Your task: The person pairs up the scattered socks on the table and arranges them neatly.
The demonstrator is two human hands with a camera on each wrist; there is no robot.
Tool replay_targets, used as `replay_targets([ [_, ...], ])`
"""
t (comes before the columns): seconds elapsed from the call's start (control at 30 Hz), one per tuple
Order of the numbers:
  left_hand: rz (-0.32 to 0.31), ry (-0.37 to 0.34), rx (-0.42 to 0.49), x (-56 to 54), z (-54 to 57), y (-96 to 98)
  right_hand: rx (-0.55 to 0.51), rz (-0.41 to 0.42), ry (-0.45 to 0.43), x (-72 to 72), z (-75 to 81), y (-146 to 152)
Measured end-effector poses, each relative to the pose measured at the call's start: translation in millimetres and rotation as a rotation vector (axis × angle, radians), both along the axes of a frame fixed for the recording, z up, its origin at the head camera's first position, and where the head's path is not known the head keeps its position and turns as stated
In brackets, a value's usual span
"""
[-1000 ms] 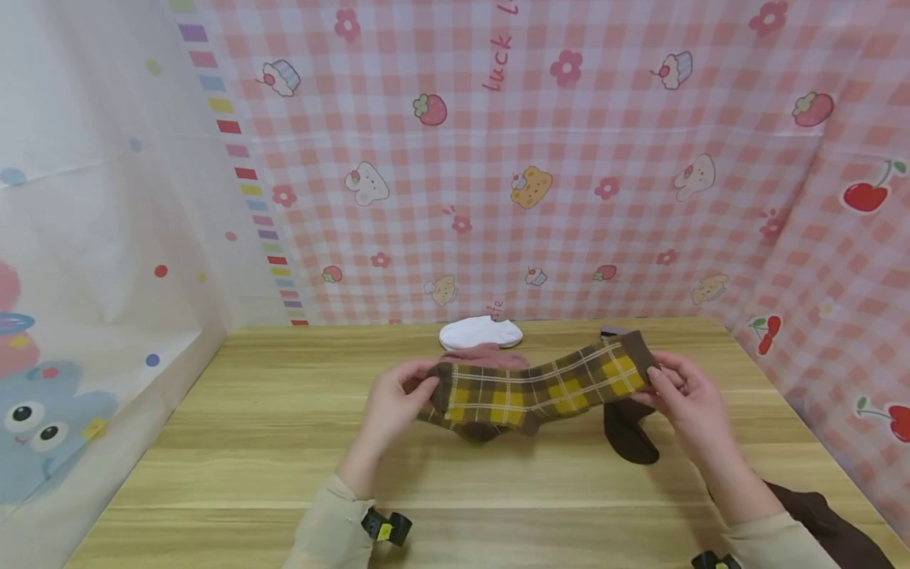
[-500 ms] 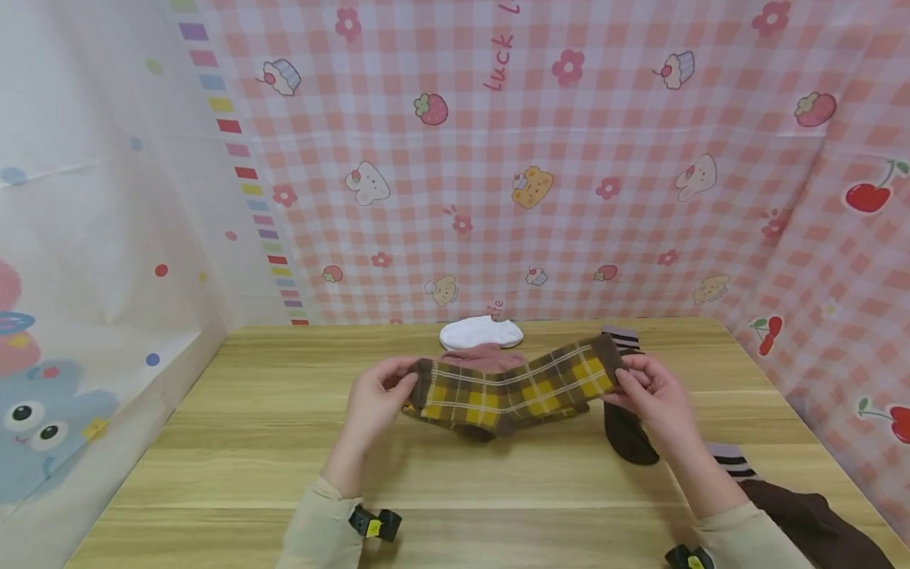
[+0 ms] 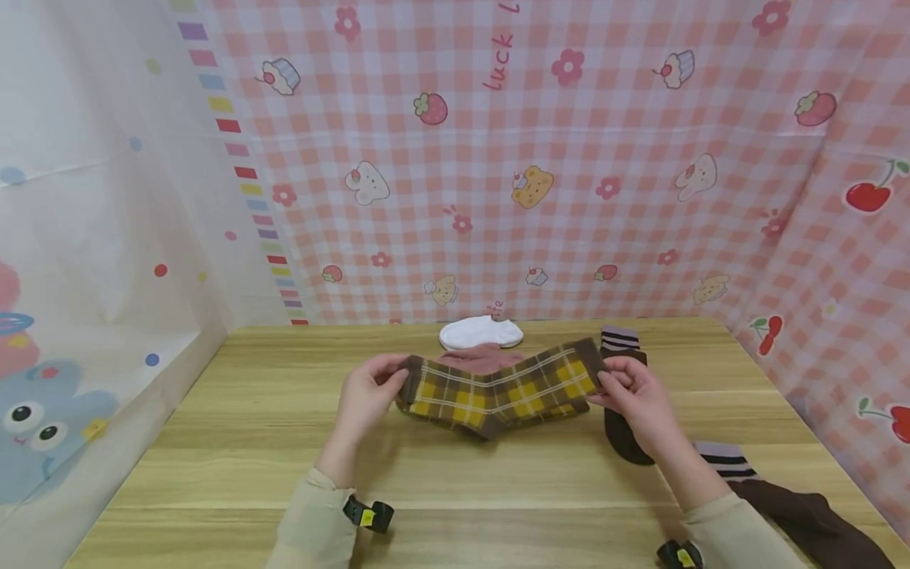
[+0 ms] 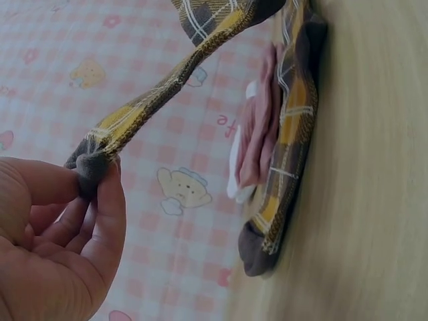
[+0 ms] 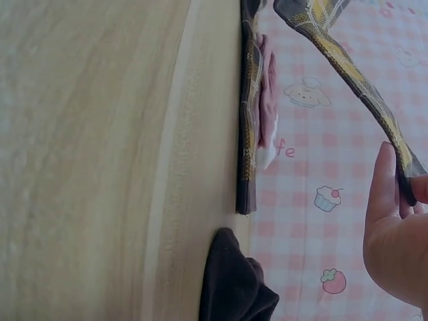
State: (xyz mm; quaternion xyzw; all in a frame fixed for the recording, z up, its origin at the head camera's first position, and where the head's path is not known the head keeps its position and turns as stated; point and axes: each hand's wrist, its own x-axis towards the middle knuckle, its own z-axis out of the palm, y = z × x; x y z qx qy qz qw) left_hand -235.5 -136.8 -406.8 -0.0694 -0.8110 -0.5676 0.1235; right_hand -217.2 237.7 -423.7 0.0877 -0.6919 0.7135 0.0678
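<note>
A brown and yellow plaid sock (image 3: pixel 522 387) hangs stretched between my two hands above the table. My left hand (image 3: pixel 366 399) pinches its dark toe end (image 4: pixel 91 170) between thumb and fingers. At the other end, my right hand (image 3: pixel 640 399) pinches the brown cuff (image 3: pixel 590 359). A second plaid sock (image 4: pixel 291 140) lies flat on the table just beneath and behind the held one; the head view shows only its lower edge, while both wrist views show it apart from the held sock.
Behind the plaid socks lie a pink sock (image 3: pixel 479 357) and a white low-cut sock (image 3: pixel 479 332). To the right are a dark brown sock (image 3: pixel 626 435) with a striped cuff and another brown sock (image 3: pixel 810 514) near the wooden table's (image 3: pixel 235 442) right edge. Patterned cloth (image 3: pixel 455 142) hangs behind.
Both hands have moved left with the plaid sock, the right hand farther, and the sock now sags more in the middle. The striped cuffs on the right have come into view.
</note>
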Motion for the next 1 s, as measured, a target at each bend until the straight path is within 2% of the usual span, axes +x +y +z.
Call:
replay_targets([
  [0.2,-0.015,-0.063,0.026,-6.3,-4.4,-3.2,0.026,0.026,-0.003,-2.8,-3.0,-2],
  [0.5,-0.013,-0.132,0.057,-16.2,-12.4,-4.9,0.028,0.016,-0.086,-7.8,-7.5,-4],
  [0.73,-0.009,-0.166,0.027,-22.3,-13.7,-5.8,0.054,0.025,-0.135,-10.7,-8.6,-4],
  [0.87,-0.022,-0.185,0.045,-25.1,-14.7,-6.5,0.063,0.028,-0.143,-11.9,-8.6,-5],
  [1.0,-0.010,-0.205,0.054,-28.0,-15.9,-7.1,0.065,0.023,-0.154,-12.8,-8.3,-6],
])
